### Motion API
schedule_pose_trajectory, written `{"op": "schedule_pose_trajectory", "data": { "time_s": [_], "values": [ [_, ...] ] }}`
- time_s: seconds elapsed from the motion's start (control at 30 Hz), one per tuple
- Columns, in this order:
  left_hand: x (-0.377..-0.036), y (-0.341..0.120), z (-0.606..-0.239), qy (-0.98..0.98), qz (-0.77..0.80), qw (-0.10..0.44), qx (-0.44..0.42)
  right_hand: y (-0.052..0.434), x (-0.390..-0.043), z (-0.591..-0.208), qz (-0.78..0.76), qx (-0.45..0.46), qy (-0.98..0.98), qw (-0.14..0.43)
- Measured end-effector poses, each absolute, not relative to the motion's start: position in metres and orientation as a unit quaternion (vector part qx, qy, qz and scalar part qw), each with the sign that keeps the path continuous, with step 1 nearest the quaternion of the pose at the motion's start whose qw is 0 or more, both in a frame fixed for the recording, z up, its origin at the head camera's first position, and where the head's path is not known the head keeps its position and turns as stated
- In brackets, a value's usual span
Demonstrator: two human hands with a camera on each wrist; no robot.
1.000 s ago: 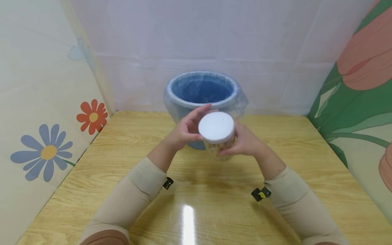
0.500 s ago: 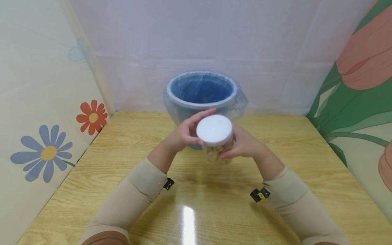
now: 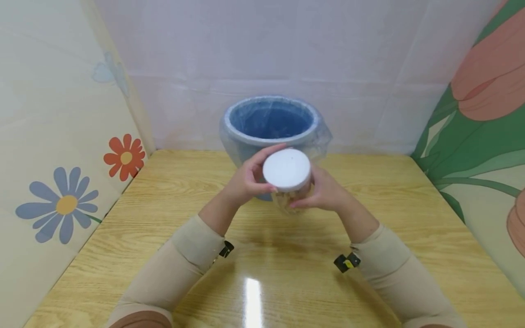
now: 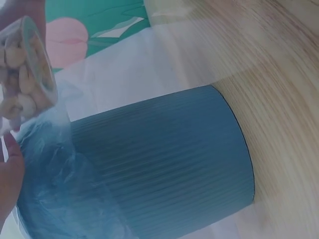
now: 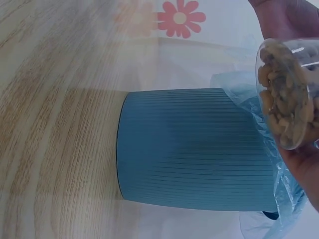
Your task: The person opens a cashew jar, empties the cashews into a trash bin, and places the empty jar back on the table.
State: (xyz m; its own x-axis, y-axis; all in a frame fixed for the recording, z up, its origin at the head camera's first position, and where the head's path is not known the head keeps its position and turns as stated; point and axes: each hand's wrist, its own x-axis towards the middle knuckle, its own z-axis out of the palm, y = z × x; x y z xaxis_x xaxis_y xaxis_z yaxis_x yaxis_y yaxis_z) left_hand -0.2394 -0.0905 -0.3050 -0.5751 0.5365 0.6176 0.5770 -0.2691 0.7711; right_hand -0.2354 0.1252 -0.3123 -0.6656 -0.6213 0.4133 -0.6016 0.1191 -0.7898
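Observation:
A clear jar (image 3: 289,200) of cashew-like nuts is held up in front of the bin, its white lid (image 3: 287,168) on top. My left hand (image 3: 245,180) grips the lid from the left, thumb at its near edge and fingers reaching behind. Around the jar's body from the right curls my right hand (image 3: 328,190), its thumb across the near side. The jar's base (image 5: 284,94) and the nuts in it show in the right wrist view, above the table's surface. The fingers behind the jar are hidden in the head view.
Behind the hands stands a ribbed blue bin (image 4: 164,159) on the wood-grain table (image 3: 287,273). A thin translucent bag (image 5: 286,184) lines it and hangs over its rim. White sheeting (image 3: 287,41) closes the back, and flower-printed walls (image 3: 61,136) flank both sides.
Held by both hands, the jar dips slightly and shifts left, then rises a little again. The left thumb has moved slightly right along the lid's edge. The bin stays in place.

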Motion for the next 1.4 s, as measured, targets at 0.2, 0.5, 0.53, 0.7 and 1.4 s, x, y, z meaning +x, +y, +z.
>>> {"op": "schedule_pose_trajectory", "data": {
  "time_s": [0.2,0.5,0.53,0.7,1.4],
  "values": [
    [-0.237,-0.088,-0.305,-0.623,-0.635,0.071,-0.451,0.124,-0.236,-0.313,-0.517,-0.405,0.754,-0.021],
    [-0.237,-0.086,-0.307,-0.65,-0.621,0.115,-0.423,0.123,-0.238,-0.313,-0.505,-0.387,0.77,-0.047],
    [-0.237,-0.086,-0.307,-0.651,-0.62,0.116,-0.422,0.123,-0.238,-0.313,-0.504,-0.385,0.772,-0.048],
    [-0.239,-0.087,-0.306,-0.624,-0.633,0.106,-0.445,0.123,-0.239,-0.312,-0.502,-0.387,0.772,-0.05],
    [-0.248,-0.096,-0.307,-0.589,-0.644,-0.01,-0.489,0.134,-0.24,-0.309,-0.481,-0.443,0.757,0.004]
  ]
}}
